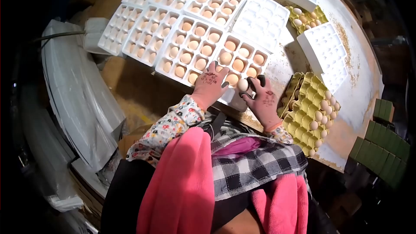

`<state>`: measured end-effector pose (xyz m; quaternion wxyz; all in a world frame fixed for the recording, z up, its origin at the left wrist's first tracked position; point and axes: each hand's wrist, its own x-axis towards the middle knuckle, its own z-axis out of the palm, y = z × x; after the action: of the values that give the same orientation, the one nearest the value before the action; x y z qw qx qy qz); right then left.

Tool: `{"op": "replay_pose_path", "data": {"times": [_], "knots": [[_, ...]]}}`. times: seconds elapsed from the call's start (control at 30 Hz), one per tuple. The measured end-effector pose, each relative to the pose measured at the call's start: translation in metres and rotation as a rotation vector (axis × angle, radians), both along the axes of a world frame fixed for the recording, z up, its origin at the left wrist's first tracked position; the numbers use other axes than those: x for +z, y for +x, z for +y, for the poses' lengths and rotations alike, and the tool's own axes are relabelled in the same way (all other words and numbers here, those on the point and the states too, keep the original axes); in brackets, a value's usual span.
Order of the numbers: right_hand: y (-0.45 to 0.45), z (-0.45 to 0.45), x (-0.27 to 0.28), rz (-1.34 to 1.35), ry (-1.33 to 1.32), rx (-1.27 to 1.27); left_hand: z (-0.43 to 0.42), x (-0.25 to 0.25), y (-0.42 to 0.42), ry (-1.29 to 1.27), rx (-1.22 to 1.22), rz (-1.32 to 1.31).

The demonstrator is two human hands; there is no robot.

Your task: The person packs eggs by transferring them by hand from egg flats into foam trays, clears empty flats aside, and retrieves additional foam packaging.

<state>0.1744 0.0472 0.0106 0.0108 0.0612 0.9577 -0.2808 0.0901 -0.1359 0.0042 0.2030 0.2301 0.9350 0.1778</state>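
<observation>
Both my hands wear pink gloves with dark fingertips. My left hand (211, 82) reaches over the near corner of a white foam tray (228, 37) of eggs, fingers apart, its fingertips around an egg in a compartment; whether it grips that egg is unclear. Between the thumb and fingers of my right hand (263, 97) is a pale egg (243, 85), held at the tray's near right edge. Brown and pinkish eggs sit in the square compartments. To the right of my right hand lies a yellow egg carton (302, 112), with eggs along its right side.
More filled foam trays (148, 34) adjoin on the left and behind. White foam pieces (261, 20) lie on the right, near another yellow carton (320, 14) with eggs. Plastic-wrapped stacks (80, 91) stand at left, green blocks (381, 145) at right.
</observation>
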Motion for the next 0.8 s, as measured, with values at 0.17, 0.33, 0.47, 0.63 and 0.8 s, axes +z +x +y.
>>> {"op": "replay_pose_path", "data": {"times": [0.17,0.33,0.47,0.63,0.8], "knots": [[0.007,-0.061,-0.004,-0.121,0.165,0.018,-0.034,-0.056,0.014,0.406,-0.085,0.308],[0.024,-0.051,-0.009,-0.271,0.046,-0.050,-0.028,-0.063,0.007,0.494,-0.059,0.295],[0.013,0.003,-0.031,-0.125,-0.780,-0.473,-0.002,-0.055,0.000,0.398,-0.306,0.349],[-0.074,0.079,-0.041,0.131,-1.278,-0.661,0.004,-0.068,0.005,0.211,-0.411,0.228],[-0.147,0.101,-0.066,0.134,-0.424,-0.440,0.005,-0.071,0.007,0.182,-0.387,0.273]]}}
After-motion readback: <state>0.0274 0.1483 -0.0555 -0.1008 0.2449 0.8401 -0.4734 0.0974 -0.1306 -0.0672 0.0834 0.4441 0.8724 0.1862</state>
